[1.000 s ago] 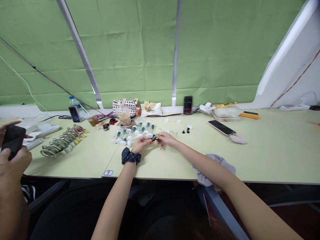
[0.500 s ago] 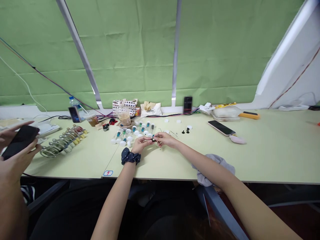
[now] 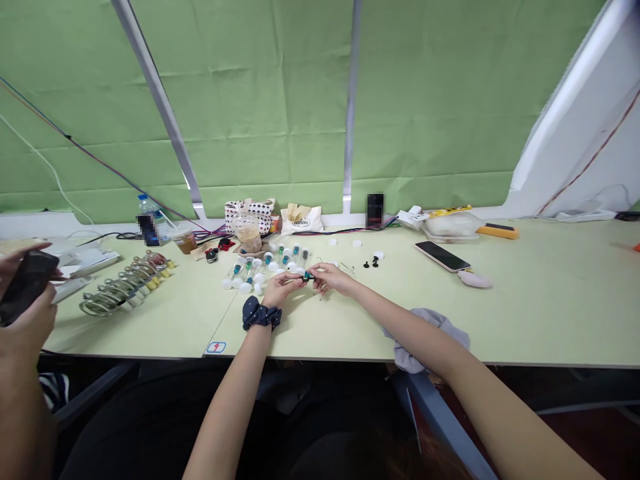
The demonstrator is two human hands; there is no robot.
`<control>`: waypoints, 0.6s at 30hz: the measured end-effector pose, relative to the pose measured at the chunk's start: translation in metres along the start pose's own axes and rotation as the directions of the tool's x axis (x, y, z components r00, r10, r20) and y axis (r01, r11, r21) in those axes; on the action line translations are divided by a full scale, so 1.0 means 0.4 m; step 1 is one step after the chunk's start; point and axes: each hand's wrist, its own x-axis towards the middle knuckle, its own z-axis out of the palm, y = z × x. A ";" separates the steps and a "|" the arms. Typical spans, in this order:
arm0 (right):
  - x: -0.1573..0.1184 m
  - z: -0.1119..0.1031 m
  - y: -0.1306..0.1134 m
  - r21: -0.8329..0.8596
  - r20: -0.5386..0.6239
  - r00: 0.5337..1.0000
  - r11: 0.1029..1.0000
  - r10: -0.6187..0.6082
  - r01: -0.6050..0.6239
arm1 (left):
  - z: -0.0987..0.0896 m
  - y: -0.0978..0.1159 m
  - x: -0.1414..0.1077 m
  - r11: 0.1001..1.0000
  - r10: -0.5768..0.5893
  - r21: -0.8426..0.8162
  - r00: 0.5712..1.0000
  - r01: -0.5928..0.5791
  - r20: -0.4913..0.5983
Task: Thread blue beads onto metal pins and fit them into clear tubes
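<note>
The left hand (image 3: 285,287) and right hand (image 3: 333,277) pinch a small black-and-teal part (image 3: 307,276), with clear plastic tubes (image 3: 249,268) just beyond the left hand.

**A:** What lies well to the right of the fingers (image 3: 295,280)?

**B:** A smartphone (image 3: 443,256) lies flat on the pale green table (image 3: 560,307), with a pink oval object (image 3: 475,279) just beside its lower end.

**A:** And nearer the table's front edge?

**B:** A crumpled gray cloth (image 3: 425,340), right of the fingers, hanging over that edge.

**A:** Left of the fingers?

**B:** A row of metal coils with yellow ends (image 3: 125,285).

**A:** Beyond the fingers?

**B:** A patterned tote bag (image 3: 249,215), a cream canvas bag (image 3: 301,218), and a plastic cup (image 3: 249,235) in front of the tote. A green curtain (image 3: 225,100) hangs behind them.
</note>
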 end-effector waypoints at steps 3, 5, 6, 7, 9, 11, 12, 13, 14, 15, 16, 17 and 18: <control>-0.008 0.008 -0.009 -0.002 0.000 1.000 1.000 -0.001 0.001 | 0.003 0.004 -0.002 1.000 0.008 -0.020 1.000 -0.008 0.005; -0.011 0.011 -0.010 -0.004 -0.006 0.999 0.999 -0.037 0.037 | 0.004 0.006 -0.003 1.000 0.007 -0.029 1.000 -0.007 0.008; -0.011 0.011 -0.009 -0.006 -0.011 0.998 0.998 -0.062 0.062 | 0.004 0.006 -0.003 1.000 0.005 -0.031 1.000 -0.005 0.008; -0.012 0.010 -0.009 -0.009 -0.015 0.996 0.996 -0.087 0.087 | 0.004 0.007 -0.003 1.000 0.002 -0.030 1.000 -0.002 0.008; -0.012 0.009 -0.008 -0.012 -0.014 0.994 0.994 -0.111 0.110 | 0.004 0.007 -0.004 1.000 -0.003 -0.028 1.000 0.003 0.010; -0.012 0.008 -0.010 -0.015 -0.011 0.996 0.996 -0.090 0.089 | 0.003 0.007 -0.004 1.000 -0.007 -0.022 1.000 0.008 0.017; -0.012 0.009 -0.011 -0.018 -0.009 0.998 0.998 -0.068 0.067 | 0.003 0.006 -0.003 1.000 -0.009 -0.018 1.000 0.009 0.021; -0.011 0.009 -0.011 -0.022 -0.007 0.999 0.999 -0.043 0.043 | 0.002 0.005 -0.003 1.000 -0.010 -0.014 1.000 0.010 0.024; -0.011 0.010 -0.011 -0.026 -0.007 1.000 0.999 -0.022 0.021 | 0.002 0.003 -0.002 1.000 -0.009 -0.009 1.000 0.010 0.025; -0.010 0.010 -0.010 -0.028 -0.007 1.000 1.000 -0.009 0.009 | 0.001 0.002 -0.001 1.000 -0.008 -0.006 1.000 0.008 0.024; -0.009 0.009 -0.009 -0.028 -0.008 1.000 1.000 -0.011 0.011 | 0.000 0.001 -0.001 1.000 -0.006 -0.004 1.000 0.006 0.021; -0.008 0.008 -0.006 -0.028 -0.009 1.000 0.999 -0.028 0.027 | 0.000 0.001 0.000 1.000 -0.004 -0.005 1.000 0.004 0.016; -0.006 0.006 -0.002 -0.030 -0.011 0.998 0.998 -0.055 0.055 | 0.000 0.001 0.000 1.000 -0.003 -0.005 1.000 0.003 0.011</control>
